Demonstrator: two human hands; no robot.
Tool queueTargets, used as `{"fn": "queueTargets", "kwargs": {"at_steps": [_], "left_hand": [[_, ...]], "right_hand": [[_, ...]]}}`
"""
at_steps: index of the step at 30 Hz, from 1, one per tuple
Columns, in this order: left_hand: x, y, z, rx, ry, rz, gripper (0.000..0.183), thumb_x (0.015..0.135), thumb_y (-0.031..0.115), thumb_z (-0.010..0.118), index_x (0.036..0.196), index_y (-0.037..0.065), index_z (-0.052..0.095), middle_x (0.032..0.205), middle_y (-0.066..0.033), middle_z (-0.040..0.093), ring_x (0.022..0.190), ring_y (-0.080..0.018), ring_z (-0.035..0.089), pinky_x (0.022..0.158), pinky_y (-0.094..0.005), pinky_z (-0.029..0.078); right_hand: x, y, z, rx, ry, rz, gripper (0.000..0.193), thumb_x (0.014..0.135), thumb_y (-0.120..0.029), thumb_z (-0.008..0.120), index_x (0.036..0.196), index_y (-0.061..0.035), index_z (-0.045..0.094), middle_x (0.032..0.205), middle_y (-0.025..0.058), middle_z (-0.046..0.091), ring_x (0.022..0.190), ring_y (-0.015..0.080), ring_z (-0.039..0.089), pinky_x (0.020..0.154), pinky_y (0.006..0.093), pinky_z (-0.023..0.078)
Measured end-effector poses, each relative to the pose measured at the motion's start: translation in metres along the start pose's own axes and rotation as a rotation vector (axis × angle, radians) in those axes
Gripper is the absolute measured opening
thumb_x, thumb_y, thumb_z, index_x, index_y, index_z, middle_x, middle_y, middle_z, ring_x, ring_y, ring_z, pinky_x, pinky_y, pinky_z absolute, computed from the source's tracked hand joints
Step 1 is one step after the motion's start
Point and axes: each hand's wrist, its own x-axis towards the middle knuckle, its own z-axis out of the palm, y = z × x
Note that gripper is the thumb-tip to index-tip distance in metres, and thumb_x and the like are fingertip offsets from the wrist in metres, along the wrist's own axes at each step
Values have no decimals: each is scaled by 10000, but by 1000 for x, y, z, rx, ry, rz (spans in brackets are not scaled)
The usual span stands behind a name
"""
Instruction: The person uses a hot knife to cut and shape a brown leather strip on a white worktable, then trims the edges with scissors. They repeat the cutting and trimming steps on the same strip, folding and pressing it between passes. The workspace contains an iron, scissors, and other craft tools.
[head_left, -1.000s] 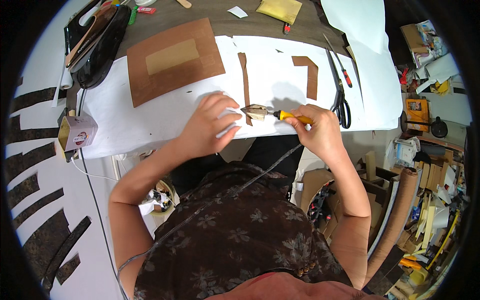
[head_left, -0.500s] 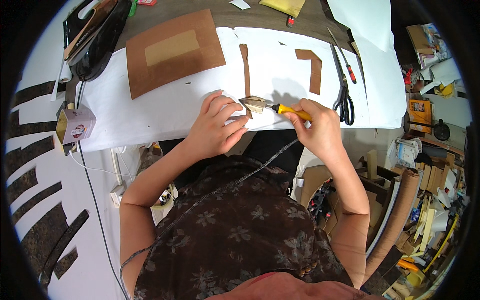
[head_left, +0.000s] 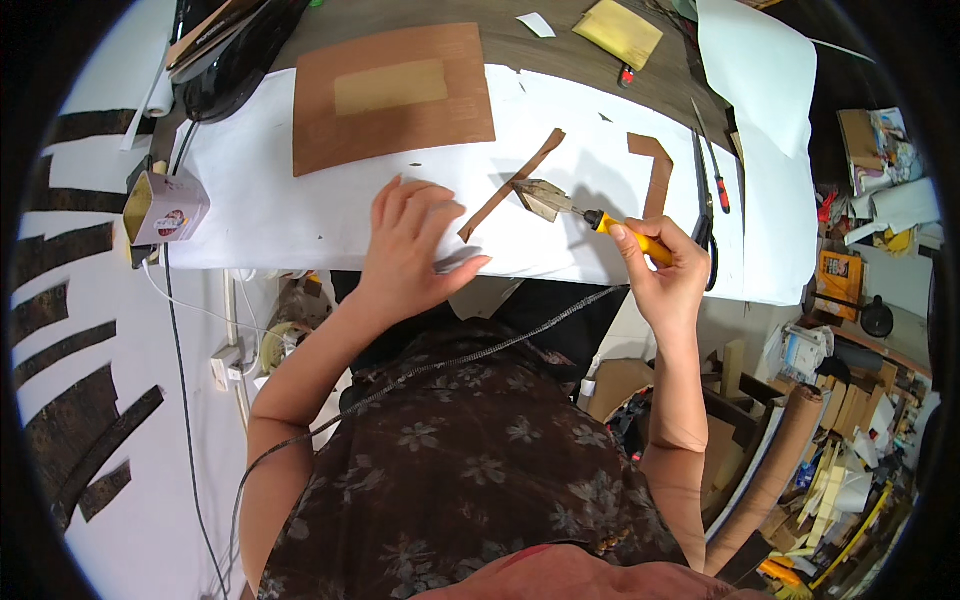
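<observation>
My right hand (head_left: 668,268) grips the yellow handle of a small corded craft iron (head_left: 543,200), its pointed metal plate turned left. The tip of the plate lies at the edge of a narrow brown strip (head_left: 512,188), which slants across white paper (head_left: 350,220). I cannot tell whether the tip presses on it. My left hand (head_left: 412,250) is beside the strip's lower end with fingers apart and nothing in them; some fingertips are blurred. To the right lies a bent, L-shaped brown strip (head_left: 657,175). A brown sheet (head_left: 320,120) with a tan rectangle (head_left: 390,87) is farther back.
Scissors (head_left: 707,220) and a thin tool with a red-and-black handle (head_left: 722,190) lie at the right. A black clothes iron (head_left: 230,80) stands at the far left, near a small box (head_left: 168,208). The iron's braided cord (head_left: 480,350) crosses my lap. A yellow pouch (head_left: 618,35) lies behind.
The narrow strip has swung from nearly upright to a slant. My left hand has come away from its lower end. The craft iron has shifted right, and the whole view has moved somewhat.
</observation>
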Motion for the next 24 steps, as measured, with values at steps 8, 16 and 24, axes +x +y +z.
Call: {"fn": "queueTargets", "kwargs": {"at_steps": [8,16,24], "left_hand": [[-13,-23,-18,95,46,-77,300,814,56,804,1110,83,763,1338,-118,651,1324,-381,560,1188,-628,388],[-16,-13,-24,-75,15,-148,360,841,68,788,1195,83,722,1381,-113,647,1359,-381,550,1216,-612,379],[-17,-18,-27,137,-223,-52,553,882,284,860,1405,202,699,1683,-84,464,1565,-408,383,1287,-668,246]], "right_hand": [[23,-15,5,-151,-172,-239,193,899,-185,892,913,-16,801,845,103,788,705,208,763,642,300,588],[70,-26,11,-184,-351,-457,160,876,-187,897,885,-52,812,809,85,761,631,216,708,566,315,532],[76,-24,9,-173,-397,-412,197,854,-173,912,880,-21,790,796,95,749,642,236,704,577,323,524]]}}
